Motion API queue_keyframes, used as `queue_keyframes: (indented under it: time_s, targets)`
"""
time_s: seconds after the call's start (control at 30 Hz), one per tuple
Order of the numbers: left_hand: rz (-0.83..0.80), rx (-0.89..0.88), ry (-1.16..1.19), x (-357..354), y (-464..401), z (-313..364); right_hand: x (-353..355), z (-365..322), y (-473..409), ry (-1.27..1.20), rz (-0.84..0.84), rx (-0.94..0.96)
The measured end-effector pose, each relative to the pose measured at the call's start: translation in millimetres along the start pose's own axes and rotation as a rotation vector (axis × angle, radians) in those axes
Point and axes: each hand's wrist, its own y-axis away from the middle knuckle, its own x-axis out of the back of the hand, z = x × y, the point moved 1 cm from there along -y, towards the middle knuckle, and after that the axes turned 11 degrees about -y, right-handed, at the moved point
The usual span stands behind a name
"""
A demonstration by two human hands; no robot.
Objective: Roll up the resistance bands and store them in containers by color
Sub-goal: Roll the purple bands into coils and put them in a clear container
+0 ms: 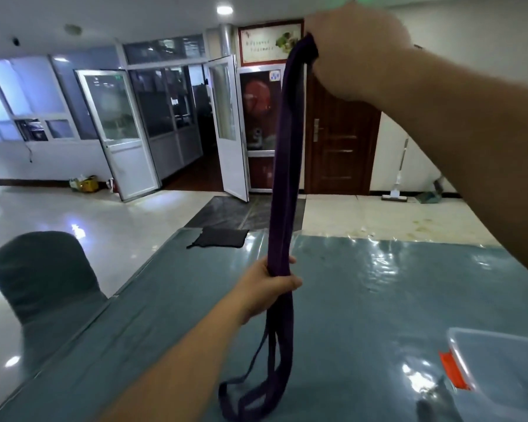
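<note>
A purple resistance band [285, 166] hangs stretched down the middle of the frame, held at two places. The right hand [352, 51], raised at the upper right of the frame, has its fingers curled round the band's bunched top end. The left hand [267, 287], in the lower centre, grips the band partway down — its fingers are wrapped round the doubled strands with the thumb across the front. Between the two hands the band runs nearly straight and upright; below the left hand its slack loops hang down and spread onto the table [363, 300] near the bottom edge of the frame.

The table has a blue-grey top under a glossy clear sheet that mirrors the ceiling lights. At the lower right of the frame a clear plastic container [500, 370] with a red-orange clasp on its near side stands on the table, well apart from the band. At the table's far edge, just left of the band in the picture, lies a flat black pouch [221, 238]. A grey chair [43, 278] stands at the left of the frame beside the table — behind it are a shiny tiled floor, white-framed glass doors and a dark wooden door
</note>
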Motion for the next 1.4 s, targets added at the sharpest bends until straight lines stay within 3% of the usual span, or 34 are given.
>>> queue_keyframes:
  time_s: [0.1,0.3,0.53,0.83,1.0,1.2,1.4]
  targets:
    - [0.119,0.098,-0.002,-2,-6,-10,-8,39,17,-0.083,-0.049,-0.144]
    - [0.264,0.144,0.214,5,-25,-2,-58,109,82,-0.348,-0.225,-0.419]
    - [0.392,0.097,0.378,13,-44,47,-111,127,165,-0.769,-0.432,-0.757]
    - [0.299,-0.001,0.42,-23,-48,135,-162,70,279,-1.441,-0.546,-0.978]
    - [0.164,-0.017,0.509,-65,-33,172,-159,42,317,-1.828,-0.595,-0.89]
    - [0.051,-0.045,0.559,-111,-19,187,-156,41,363,-1.677,-0.377,-0.9]
    - [0.013,0.014,0.458,-130,-28,154,-128,81,416,-1.415,-0.444,-1.009]
